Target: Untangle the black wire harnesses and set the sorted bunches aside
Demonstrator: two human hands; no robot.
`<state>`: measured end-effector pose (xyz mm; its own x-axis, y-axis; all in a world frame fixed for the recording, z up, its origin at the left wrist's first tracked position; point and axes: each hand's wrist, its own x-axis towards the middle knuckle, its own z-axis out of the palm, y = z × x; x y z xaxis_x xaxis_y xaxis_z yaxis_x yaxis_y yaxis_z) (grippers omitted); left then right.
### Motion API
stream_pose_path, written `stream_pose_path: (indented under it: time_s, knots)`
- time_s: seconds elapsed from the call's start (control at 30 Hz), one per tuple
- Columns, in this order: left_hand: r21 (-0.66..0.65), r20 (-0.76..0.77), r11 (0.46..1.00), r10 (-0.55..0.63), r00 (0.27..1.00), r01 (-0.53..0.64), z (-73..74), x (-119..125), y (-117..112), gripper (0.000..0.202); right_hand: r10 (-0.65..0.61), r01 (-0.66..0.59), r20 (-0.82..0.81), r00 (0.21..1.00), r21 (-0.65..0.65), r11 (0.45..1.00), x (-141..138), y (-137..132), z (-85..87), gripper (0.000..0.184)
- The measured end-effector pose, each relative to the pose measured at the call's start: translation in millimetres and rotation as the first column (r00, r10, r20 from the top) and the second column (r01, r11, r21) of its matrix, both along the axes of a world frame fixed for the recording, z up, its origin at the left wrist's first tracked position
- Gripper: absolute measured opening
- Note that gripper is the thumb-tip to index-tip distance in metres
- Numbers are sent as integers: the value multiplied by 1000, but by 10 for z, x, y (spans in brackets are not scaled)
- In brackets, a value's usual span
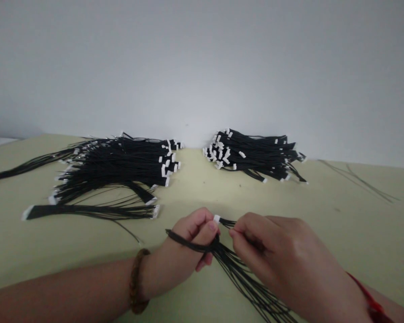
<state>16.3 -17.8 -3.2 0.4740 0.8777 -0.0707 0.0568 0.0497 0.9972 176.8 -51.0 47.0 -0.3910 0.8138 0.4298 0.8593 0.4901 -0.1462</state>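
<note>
My left hand [197, 235] is closed around a bundle of black wires [237, 264] and pinches a small white connector [217, 219] between thumb and forefinger. One end of the bundle sticks out over the wrist; the loose wires fan down to the right. Close beside it, my right hand [279, 255] is closed in a pinch at the short black wires [227, 223] that run out of the connector. Its thumb and forefinger tips meet on a wire just right of the connector. The other fingers of that hand are curled and partly hidden.
A large pile of black wire harnesses [121, 161] with white connectors lies at the back left. A second pile [256, 154] lies back right against the wall [202, 67]. One separate harness [90, 211] is at the front left. Thin loose wires [360, 179] lie on the table [357, 224].
</note>
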Motion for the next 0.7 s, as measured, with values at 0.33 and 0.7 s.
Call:
stream_pose_path:
  time_s: [0.33, 0.7]
  knots:
    - [153, -108, 987, -37, 993, 54, 19, -38, -34, 31, 18, -17, -10, 1000, 42, 999, -46, -65, -32, 20]
    - [-63, -61, 968, 239, 969, -243, -60, 9, 244, 29, -132, 124, 144, 981, 66, 990, 371, -139, 204, 18]
